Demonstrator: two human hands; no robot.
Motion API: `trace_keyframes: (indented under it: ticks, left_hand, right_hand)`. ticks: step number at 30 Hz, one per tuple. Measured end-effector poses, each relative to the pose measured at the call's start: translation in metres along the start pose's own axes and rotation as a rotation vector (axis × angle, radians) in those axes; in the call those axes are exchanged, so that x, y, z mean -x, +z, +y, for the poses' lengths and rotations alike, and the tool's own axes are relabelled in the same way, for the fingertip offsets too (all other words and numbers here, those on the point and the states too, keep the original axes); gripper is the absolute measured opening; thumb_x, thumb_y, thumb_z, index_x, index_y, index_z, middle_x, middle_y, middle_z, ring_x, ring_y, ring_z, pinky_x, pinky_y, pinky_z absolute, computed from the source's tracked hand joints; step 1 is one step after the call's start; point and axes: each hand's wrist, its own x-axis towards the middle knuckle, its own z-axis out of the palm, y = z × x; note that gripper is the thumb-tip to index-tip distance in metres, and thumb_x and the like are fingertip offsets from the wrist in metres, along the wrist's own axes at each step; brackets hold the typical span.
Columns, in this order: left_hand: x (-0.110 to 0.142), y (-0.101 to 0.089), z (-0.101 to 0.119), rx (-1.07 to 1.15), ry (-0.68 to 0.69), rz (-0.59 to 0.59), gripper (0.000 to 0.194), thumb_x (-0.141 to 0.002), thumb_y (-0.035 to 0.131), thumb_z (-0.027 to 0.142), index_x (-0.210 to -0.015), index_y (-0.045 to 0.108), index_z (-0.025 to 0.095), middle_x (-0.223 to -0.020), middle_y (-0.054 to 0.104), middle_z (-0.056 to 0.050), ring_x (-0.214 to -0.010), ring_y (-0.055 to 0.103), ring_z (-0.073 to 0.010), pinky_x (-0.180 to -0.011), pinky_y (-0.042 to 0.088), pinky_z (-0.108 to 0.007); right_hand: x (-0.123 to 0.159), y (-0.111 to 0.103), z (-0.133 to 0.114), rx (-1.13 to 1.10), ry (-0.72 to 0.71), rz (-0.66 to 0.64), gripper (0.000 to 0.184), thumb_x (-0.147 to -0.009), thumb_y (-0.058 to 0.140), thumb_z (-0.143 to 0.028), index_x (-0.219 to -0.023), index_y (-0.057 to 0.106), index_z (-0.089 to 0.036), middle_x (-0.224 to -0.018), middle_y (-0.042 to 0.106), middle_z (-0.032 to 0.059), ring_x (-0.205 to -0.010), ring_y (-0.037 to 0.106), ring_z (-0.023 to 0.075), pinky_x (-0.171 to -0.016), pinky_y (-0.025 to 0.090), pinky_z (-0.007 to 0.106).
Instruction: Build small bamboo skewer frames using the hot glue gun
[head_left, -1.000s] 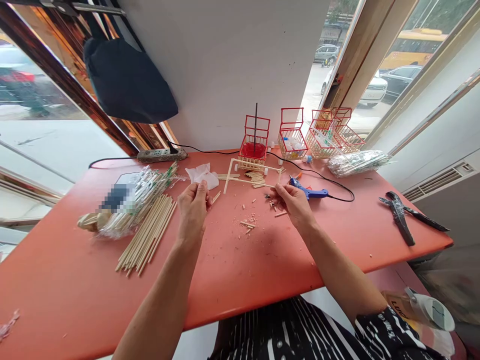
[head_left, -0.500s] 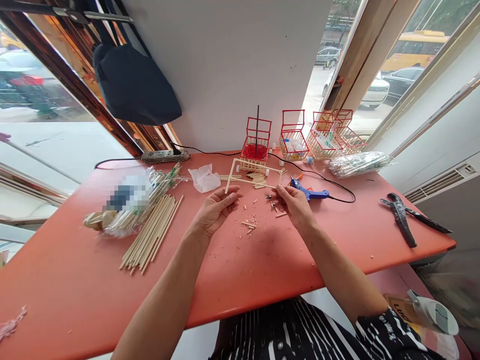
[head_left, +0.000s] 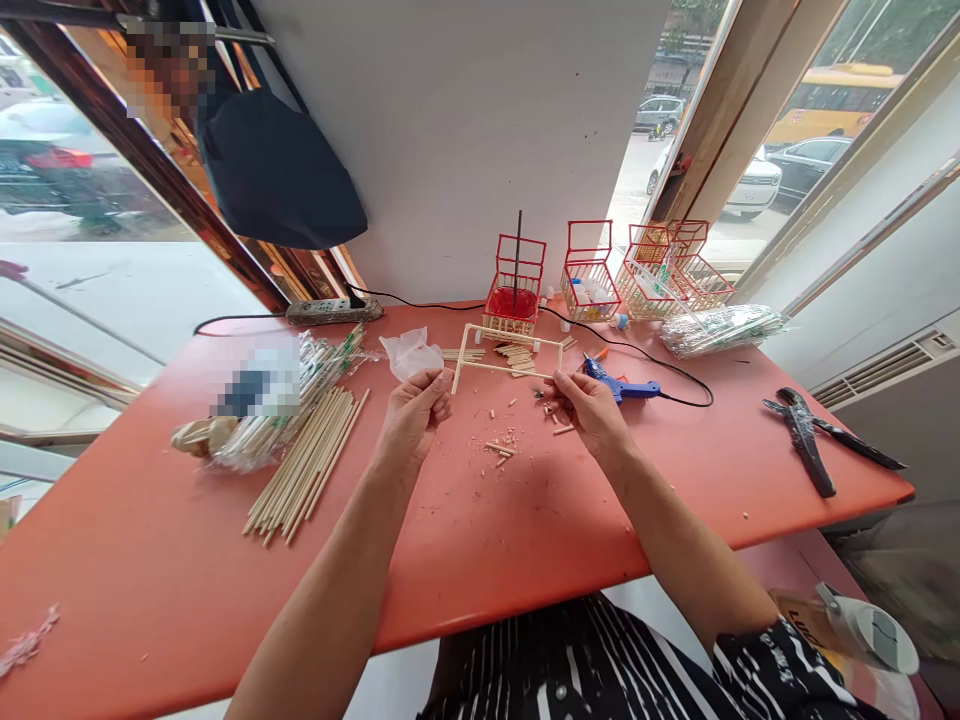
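In front of me is a thin rectangular wooden stick frame (head_left: 510,333), its left side extending a little below the lower bar. My right hand (head_left: 596,410) pinches the frame at its lower right corner. Just left of the frame, my left hand (head_left: 412,415) is closed, thumb against fingers, its fingertips close to the frame's left end. Whether anything thin is between those fingers I cannot make out. Below the frame, short stick pieces (head_left: 501,450) and crumbs are scattered on the table. A blue glue gun (head_left: 630,388) lies beyond my right hand.
On the orange-red table (head_left: 487,590), long wooden sticks (head_left: 307,465) and wrapped bundles lie left. Baskets with red rims (head_left: 514,300) stand along the back. Black-handled cutters (head_left: 806,440) lie right. A power strip (head_left: 334,310) and its cable run along the wall.
My left hand has come off the frame's left end and moved slightly left, its fingers closing up. My right hand and the frame have stayed nearly still.
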Motion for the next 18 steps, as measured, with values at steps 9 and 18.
trace_keyframes:
  ticks: [9, 18]
  left_hand:
    - [0.0, 0.0, 0.009, 0.154, 0.052, 0.055, 0.025, -0.057, 0.091, 0.024, -0.074, 0.076, 0.014, -0.069, 0.067, -0.001, -0.056, 0.055, -0.0073, -0.048, 0.044, -0.018]
    - [0.007, 0.008, 0.019, 0.259, 0.045, 0.022, 0.013, -0.07, 0.084, 0.02, -0.072, 0.071, 0.019, -0.083, 0.075, -0.002, -0.066, 0.062, -0.0091, -0.059, 0.051, -0.02]
  right_hand:
    - [-0.001, -0.001, 0.0, -0.001, 0.007, 0.004, 0.049, -0.057, 0.087, -0.057, -0.073, 0.068, -0.015, -0.069, 0.07, 0.0032, -0.05, 0.056, 0.0075, -0.04, 0.035, 0.019]
    - [0.0, -0.002, 0.002, 0.035, 0.015, -0.014, 0.048, -0.058, 0.087, -0.056, -0.072, 0.069, -0.014, -0.07, 0.07, 0.0037, -0.05, 0.056, 0.0071, -0.04, 0.035, 0.018]
